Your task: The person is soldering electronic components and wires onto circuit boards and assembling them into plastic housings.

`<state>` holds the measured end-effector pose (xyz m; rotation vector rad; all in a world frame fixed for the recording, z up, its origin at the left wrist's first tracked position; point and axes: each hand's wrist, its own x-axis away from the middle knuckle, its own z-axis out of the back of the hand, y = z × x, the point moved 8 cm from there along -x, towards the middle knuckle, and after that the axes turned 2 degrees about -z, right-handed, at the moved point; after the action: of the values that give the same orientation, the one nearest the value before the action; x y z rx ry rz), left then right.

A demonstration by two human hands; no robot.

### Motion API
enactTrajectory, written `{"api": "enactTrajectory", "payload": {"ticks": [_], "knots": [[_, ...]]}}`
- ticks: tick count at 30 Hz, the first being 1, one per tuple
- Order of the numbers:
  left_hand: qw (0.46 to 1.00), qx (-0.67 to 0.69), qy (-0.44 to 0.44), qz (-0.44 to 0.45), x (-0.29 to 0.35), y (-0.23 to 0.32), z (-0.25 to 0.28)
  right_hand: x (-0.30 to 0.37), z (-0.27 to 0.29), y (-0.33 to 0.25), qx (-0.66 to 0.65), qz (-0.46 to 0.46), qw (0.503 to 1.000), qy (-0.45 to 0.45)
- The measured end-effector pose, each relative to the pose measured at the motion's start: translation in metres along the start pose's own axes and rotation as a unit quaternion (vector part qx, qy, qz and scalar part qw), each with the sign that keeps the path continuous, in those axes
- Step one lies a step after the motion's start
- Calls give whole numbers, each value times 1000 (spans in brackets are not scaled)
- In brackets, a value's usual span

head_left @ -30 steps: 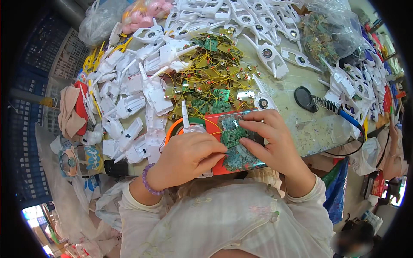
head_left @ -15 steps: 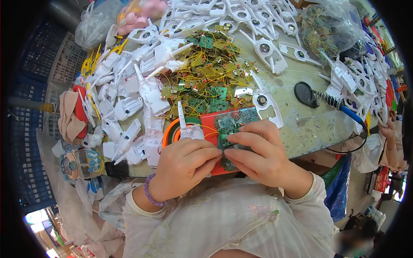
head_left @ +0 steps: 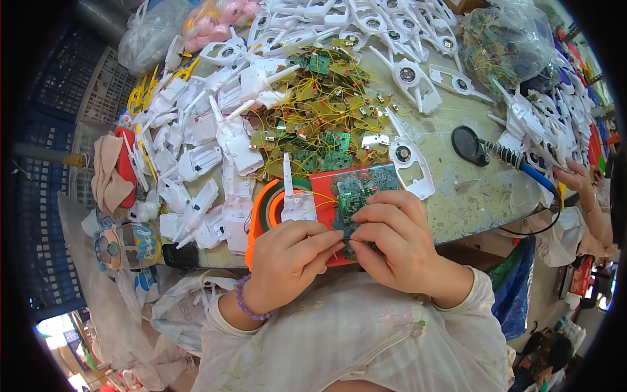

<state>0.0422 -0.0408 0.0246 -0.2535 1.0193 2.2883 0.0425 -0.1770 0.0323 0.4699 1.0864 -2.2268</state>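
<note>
- Far out to the left of my hands, a heap of white plastic shells (head_left: 196, 163) covers the counter (head_left: 470, 196): glossy, hard, moulded pieces with thin antenna-like stubs.
- My left hand (head_left: 287, 261) has drawn in toward the right over the past second; its fingertips are pinched together on a fine yellow wire beside one white shell piece (head_left: 297, 202) standing on the red tray (head_left: 326, 189).
- Just beyond both hands lies a tangle of yellow wires and small green boards (head_left: 320, 117), springy and thin.
- My right hand (head_left: 398, 245) has slid down to meet the left; its fingers are clamped on a small green circuit board (head_left: 353, 202), flat, stiff and studded, held over the tray's near edge.
- With both hands now closed up around that board, I judge fine work on the wire and board is under way.
- Right of my hands rests a soldering iron (head_left: 522, 166) with a blue handle, beside a dark oval stand (head_left: 469, 144).
</note>
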Motion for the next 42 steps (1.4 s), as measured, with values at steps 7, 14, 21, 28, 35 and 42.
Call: {"api": "enactTrajectory", "payload": {"ticks": [7, 14, 21, 28, 35, 42], "knots": [[994, 61, 46, 78, 2, -12, 4, 0, 11, 15, 49, -49, 997, 43], [997, -11, 59, 56, -3, -7, 2, -7, 1, 29, 57, -75, 996, -2], [987, -140, 36, -67, -11, 12, -5, -11, 4, 32, 17, -82, 996, -15], [993, -102, -7, -61, -10, 8, -2, -18, 1, 39, -24, -64, 996, -66], [994, -77, -3, -74, -17, 12, -7, -21, -5, 38, -49, -51, 991, -116], [994, -82, -32, -69, -19, 12, -20, -19, -5, 43, -62, -49, 989, -123]]}}
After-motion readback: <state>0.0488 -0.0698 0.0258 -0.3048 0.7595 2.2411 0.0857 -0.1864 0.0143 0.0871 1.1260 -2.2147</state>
